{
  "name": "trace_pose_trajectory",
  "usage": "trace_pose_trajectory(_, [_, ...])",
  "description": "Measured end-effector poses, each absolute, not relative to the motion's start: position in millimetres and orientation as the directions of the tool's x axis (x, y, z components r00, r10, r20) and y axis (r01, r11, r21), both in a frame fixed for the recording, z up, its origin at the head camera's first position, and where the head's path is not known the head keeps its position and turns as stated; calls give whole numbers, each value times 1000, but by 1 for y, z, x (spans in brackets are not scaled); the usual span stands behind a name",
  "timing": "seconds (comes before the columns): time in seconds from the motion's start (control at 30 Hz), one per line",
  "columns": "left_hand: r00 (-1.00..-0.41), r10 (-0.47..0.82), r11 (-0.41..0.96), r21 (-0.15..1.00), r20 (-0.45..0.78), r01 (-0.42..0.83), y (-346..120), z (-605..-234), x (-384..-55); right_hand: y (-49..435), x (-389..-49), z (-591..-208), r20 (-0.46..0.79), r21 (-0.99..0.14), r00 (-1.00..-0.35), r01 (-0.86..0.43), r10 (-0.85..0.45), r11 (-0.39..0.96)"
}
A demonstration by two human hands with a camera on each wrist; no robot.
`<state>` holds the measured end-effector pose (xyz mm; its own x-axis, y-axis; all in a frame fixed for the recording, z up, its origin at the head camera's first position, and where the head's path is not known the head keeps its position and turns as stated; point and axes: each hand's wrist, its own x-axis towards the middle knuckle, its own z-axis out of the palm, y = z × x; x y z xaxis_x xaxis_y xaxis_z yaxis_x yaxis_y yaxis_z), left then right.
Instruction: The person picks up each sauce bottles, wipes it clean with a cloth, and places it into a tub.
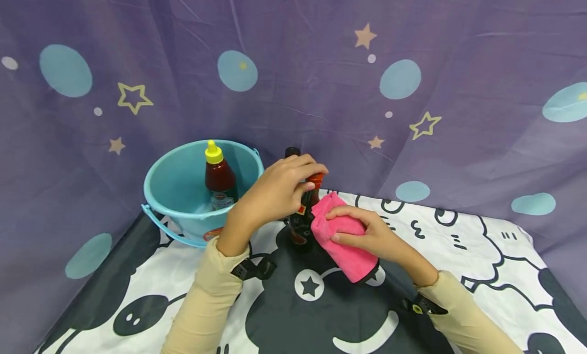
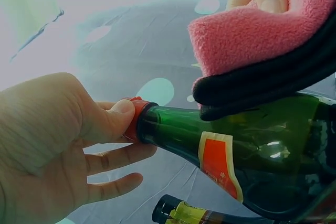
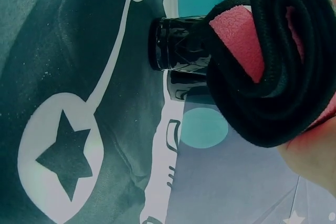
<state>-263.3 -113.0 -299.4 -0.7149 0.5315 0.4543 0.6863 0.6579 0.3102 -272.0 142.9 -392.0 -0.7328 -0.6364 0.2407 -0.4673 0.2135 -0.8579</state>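
A green glass bottle [image 2: 262, 140] with an orange-red label on its shoulder stands on the cloth-covered surface. My left hand [image 1: 277, 191] pinches its red cap [image 2: 137, 121] between thumb and fingers, the other fingers extended below. In my right hand [image 1: 369, 234] is a folded pink towel [image 1: 350, 260] with a black backing, held against the bottle's side. From the right wrist view, the rolled towel [image 3: 273, 72] hides most of the bottle, leaving its dark base [image 3: 181, 44] visible. Just behind stands a second dark bottle with a black cap [image 1: 292, 152] and yellow neck label [image 2: 186, 213].
To the left stands a light blue bucket [image 1: 181, 178] with its handle down at the front. Inside it is a brown-red sauce bottle [image 1: 221, 180] with a yellow cap. A purple curtain [image 1: 293, 109] hangs behind the patterned black-and-white cover [image 1: 284, 318].
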Motion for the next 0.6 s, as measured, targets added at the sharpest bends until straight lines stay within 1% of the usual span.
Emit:
trace_pose_trajectory(0.27, [-725,530,658,327,439,679,-115,-302,-260,143,-268,-399,210,-864,-732,-449,-648,227])
trace_pose_trajectory(0.6, [-715,538,647,325,446,690,-115,-299,-265,143,-269,-395,178,-862,-732,-438,-657,254])
